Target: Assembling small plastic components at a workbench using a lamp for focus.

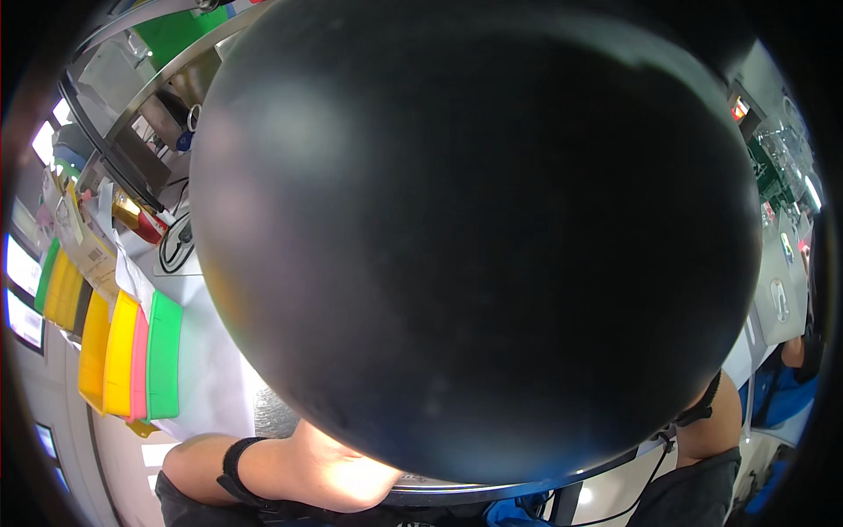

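A large, dark, rounded object (474,263) fills most of the head view, very close and blurred; its kind cannot be made out. From the lower left comes my left forearm (268,470) with a black strap (232,470) around it. Past the strap, the bare skin of my left hand or wrist (342,479) shows below the dark object's edge, its fingers hidden. At the lower right my right forearm (716,422) also wears a black strap (700,409). The dark object covers my right hand, so neither hand's grip can be seen.
Yellow, pink and green plastic bins (164,356) stand at the left of a white table (211,364). Behind them are papers (88,246), a red and gold package (140,218) and a black cable (178,246). Another person's blue clothing (781,391) shows at the far right.
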A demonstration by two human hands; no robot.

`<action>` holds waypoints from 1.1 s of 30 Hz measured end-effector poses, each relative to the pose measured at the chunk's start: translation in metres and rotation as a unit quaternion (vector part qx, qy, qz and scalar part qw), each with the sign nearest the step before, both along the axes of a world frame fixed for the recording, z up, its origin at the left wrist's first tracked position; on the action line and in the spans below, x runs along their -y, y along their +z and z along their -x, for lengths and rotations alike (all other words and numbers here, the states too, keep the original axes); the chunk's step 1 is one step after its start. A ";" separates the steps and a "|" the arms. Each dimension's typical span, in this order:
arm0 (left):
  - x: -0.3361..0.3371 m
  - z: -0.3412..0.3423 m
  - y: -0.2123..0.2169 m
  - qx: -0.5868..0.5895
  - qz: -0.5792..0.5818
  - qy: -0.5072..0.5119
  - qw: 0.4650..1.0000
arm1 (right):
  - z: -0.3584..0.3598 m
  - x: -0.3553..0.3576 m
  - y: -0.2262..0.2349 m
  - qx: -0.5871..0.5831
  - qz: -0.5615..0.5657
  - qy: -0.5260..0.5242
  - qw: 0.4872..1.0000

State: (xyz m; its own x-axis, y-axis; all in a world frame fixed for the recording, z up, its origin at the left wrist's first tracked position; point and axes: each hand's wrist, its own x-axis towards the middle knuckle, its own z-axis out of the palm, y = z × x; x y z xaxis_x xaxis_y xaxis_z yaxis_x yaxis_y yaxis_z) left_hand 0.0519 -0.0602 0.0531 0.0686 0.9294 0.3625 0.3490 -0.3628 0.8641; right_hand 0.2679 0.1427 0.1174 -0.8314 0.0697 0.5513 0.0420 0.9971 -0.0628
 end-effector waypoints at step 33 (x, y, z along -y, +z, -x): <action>0.015 0.009 -0.015 -0.114 -0.006 -0.018 0.993 | 0.000 -0.005 -0.005 -0.017 0.004 0.002 1.000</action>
State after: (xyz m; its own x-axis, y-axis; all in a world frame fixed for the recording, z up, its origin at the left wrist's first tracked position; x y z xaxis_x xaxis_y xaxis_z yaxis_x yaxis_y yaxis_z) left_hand 0.0429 -0.0751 0.0381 0.1835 0.9205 0.3451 0.5222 -0.3887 0.7591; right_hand 0.2680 0.1473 0.1120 -0.8128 0.0714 0.5781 0.0364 0.9967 -0.0719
